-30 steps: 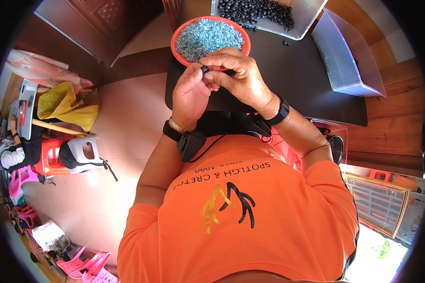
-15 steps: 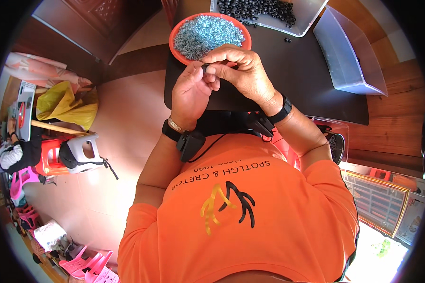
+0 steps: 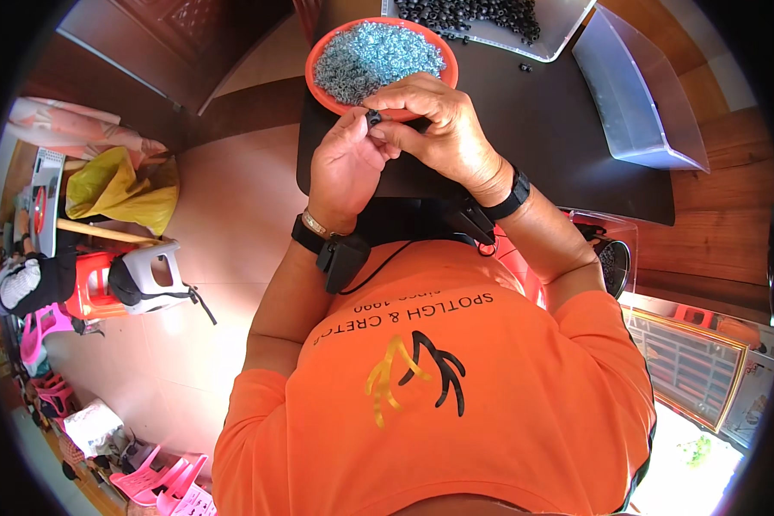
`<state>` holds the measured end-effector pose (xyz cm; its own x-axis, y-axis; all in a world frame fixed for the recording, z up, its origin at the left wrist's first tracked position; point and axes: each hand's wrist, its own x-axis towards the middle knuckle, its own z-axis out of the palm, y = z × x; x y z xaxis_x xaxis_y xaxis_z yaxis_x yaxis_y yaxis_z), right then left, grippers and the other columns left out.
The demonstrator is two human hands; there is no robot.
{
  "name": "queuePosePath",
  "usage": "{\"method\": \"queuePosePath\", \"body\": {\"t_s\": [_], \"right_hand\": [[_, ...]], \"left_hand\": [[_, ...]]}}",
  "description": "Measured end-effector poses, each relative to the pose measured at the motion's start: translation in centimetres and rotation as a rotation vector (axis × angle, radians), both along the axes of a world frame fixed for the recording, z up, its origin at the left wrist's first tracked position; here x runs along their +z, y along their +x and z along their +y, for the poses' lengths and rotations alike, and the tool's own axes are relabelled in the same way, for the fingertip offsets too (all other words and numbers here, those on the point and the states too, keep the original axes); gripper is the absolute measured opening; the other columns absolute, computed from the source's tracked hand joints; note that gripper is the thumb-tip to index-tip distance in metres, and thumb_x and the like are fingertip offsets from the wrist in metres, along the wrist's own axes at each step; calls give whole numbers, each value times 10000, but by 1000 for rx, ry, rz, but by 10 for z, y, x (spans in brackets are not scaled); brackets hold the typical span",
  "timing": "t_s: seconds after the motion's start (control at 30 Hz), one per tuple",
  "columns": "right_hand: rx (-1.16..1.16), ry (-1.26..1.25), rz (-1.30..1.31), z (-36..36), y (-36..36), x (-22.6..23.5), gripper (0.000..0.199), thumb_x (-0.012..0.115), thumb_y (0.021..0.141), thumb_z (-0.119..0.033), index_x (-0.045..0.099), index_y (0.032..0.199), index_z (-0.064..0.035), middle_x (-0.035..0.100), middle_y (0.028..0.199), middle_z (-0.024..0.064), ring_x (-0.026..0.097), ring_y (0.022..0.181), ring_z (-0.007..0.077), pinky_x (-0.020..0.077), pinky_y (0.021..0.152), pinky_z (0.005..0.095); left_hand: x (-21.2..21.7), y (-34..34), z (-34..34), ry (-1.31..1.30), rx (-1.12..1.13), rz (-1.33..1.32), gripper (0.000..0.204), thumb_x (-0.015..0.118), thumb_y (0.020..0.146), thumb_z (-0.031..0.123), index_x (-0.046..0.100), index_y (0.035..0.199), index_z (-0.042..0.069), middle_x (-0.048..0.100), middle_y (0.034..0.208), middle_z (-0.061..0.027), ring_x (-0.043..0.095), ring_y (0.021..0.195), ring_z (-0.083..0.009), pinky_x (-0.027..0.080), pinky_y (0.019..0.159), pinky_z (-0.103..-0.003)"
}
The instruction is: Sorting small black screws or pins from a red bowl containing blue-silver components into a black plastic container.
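Note:
A small black ring-like part [image 3: 373, 119] is pinched between the fingertips of both hands, just in front of an orange-red bowl [image 3: 316, 93]. My left hand [image 3: 350, 163] grips it from the left with thumb and fingers, palm turned up. From the right, my right hand [image 3: 439, 125] closes thumb and forefinger on it. Small shiny metal pieces [image 3: 378, 58] heap up inside the bowl. Whether a metal piece is also between the fingers is hidden.
At the back, a clear bin [image 3: 546, 58] holds many black parts [image 3: 482, 19]. Two loose black parts [image 3: 525, 67] lie on the dark table [image 3: 542, 138]. A translucent bin [image 3: 641, 103] stands at the right edge. Left on the floor are a yellow bag [image 3: 116, 189] and stools [image 3: 155, 275].
Both hands keep their pinch near the bowl. The fingers have shifted slightly, and the black part shows more plainly between them.

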<state>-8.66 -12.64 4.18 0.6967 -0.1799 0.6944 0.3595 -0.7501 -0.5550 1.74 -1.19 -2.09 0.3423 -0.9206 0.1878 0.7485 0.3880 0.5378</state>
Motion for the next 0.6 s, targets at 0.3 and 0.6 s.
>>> {"method": "queuePosePath", "body": {"t_s": [0.3,0.6], "right_hand": [[-43,-97,-20,3,-3,5,344,752,687,5,680,1015,-70,669,884,56,634,852,208,536,738,307],[-22,-28,51,1,-3,4,329,751,701,4,689,1016,-71,672,914,47,631,853,185,541,738,294]], "left_hand": [[11,-6,0,25,45,-5,304,434,964,237,555,1131,14,582,1106,-72,529,951,-159,412,801,-321],[8,-6,1,12,54,-66,330,433,970,247,529,1180,12,569,1062,-55,544,926,-161,412,801,-323]]}}
